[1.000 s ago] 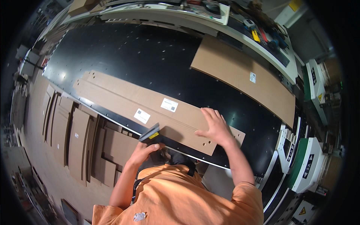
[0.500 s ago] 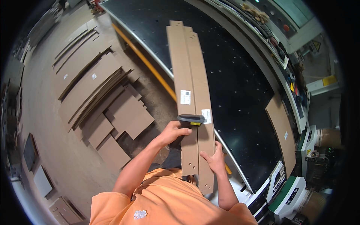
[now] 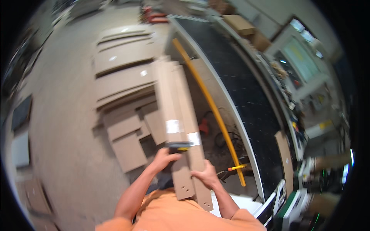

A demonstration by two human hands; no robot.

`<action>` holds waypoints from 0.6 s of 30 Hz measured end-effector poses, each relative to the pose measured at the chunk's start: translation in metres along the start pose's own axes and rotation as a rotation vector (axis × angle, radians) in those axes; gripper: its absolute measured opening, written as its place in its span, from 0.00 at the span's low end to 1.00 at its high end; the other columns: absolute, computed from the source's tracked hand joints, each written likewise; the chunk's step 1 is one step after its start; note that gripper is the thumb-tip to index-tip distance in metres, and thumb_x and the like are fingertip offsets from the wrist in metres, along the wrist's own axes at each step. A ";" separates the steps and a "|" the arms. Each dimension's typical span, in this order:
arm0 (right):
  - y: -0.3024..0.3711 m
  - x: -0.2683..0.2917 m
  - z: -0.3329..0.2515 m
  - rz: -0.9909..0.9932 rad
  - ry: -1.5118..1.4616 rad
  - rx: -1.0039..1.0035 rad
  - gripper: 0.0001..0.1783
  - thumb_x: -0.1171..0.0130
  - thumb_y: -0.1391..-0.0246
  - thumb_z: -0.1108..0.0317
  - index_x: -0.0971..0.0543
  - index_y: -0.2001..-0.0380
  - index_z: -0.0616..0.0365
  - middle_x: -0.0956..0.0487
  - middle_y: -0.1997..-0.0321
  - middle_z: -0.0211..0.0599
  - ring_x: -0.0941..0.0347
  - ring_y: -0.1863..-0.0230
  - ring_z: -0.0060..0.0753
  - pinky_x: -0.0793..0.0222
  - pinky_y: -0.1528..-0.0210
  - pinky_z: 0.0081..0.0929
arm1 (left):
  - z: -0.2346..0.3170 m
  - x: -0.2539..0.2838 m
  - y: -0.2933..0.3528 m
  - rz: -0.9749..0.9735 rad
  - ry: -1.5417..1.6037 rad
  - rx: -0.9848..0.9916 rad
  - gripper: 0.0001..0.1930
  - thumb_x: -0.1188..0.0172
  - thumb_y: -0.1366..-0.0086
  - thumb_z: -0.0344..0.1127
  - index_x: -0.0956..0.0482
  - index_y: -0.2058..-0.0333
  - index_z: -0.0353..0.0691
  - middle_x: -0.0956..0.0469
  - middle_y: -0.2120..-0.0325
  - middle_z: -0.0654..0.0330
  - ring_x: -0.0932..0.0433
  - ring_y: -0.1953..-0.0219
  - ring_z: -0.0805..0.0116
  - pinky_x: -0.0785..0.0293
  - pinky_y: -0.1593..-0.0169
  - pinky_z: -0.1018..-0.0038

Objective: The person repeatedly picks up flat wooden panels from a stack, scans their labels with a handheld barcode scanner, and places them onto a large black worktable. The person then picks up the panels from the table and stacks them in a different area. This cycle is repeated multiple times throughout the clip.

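Observation:
Two long, narrow brown boards, a left board [image 3: 166, 100] and a right board [image 3: 189, 111], lie side by side, pointing away from me. Each has a white label, and small holes show near their close ends. My left hand [image 3: 162, 159] is closed round a black and yellow handheld barcode scanner [image 3: 179, 146], held at the left board's edge; the fingers beneath are hidden. On the other side, my right hand [image 3: 207, 175] grips the right board's edge, its thumb on top. The boards' far part is blurred by motion.
Several brown panels [image 3: 123, 82] lie stacked on the floor at left. To the right stands a long black-topped machine table [image 3: 258, 127] with a yellow bar [image 3: 210, 100] along its side. A brown panel [image 3: 284, 154] rests at that table's right edge.
The boards, scanner and both hands have swung away from above the black table toward the floor stacks. My view has turned left, so the table now sits further right.

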State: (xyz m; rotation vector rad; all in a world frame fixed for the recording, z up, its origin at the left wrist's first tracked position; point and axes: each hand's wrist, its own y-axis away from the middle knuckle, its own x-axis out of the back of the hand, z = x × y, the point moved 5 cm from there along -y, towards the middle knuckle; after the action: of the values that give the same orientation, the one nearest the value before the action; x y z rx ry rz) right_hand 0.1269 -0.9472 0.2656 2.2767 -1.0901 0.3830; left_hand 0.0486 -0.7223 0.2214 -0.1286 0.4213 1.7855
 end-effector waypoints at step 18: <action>0.058 -0.623 -0.280 -1.277 0.846 0.444 0.49 0.26 0.64 0.35 0.23 0.57 0.76 0.18 0.57 0.61 0.19 0.54 0.52 0.24 0.53 0.39 | -0.087 0.417 0.516 1.374 0.629 -0.108 0.17 0.35 0.41 0.48 0.18 0.67 0.37 0.20 0.72 0.63 0.23 0.70 0.73 0.27 0.62 0.76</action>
State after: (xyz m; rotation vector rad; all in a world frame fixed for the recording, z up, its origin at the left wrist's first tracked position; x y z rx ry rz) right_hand -0.3103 -0.4220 0.2088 2.2461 0.9228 0.9145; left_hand -0.5640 -0.4734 0.1236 -0.5920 1.0114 3.1198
